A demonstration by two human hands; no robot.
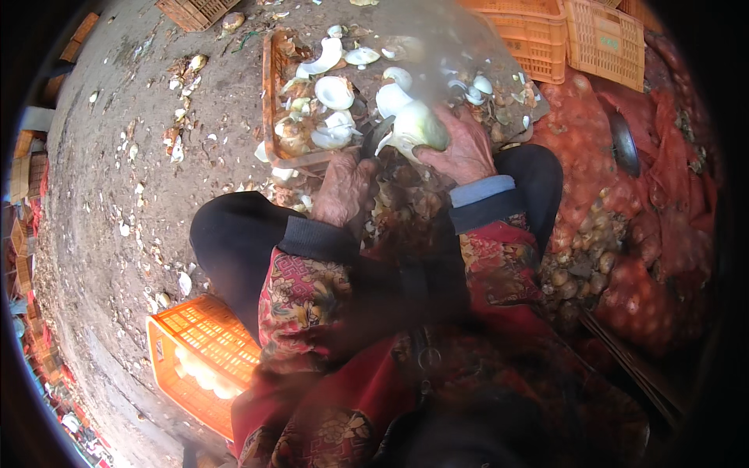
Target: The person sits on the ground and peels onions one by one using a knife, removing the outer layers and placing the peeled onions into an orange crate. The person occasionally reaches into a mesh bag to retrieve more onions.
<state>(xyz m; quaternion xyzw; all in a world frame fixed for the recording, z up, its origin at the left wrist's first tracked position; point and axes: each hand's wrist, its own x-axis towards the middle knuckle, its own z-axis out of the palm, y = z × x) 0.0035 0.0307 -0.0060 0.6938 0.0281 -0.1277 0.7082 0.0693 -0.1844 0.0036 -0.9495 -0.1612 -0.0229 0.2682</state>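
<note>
My right hand grips a large, partly peeled onion, pale green and white. A loose strip of its skin hangs at the lower left. In my left hand is a knife, its dark blade pointing up against the onion's left side; the fingers hide its handle. Just beyond my hands, an orange plastic crate contains white onion layers and brown skins. More cut pieces lie around the onion, partly behind a blurred patch of the view. Brown skins and scraps have gathered between my knees.
At lower left, an orange crate has several pale onions inside. Red mesh sacks of onions lie on the right, with a dark metal bowl-like object on them. Stacked orange crates stand at upper right. Peel scraps litter the concrete floor.
</note>
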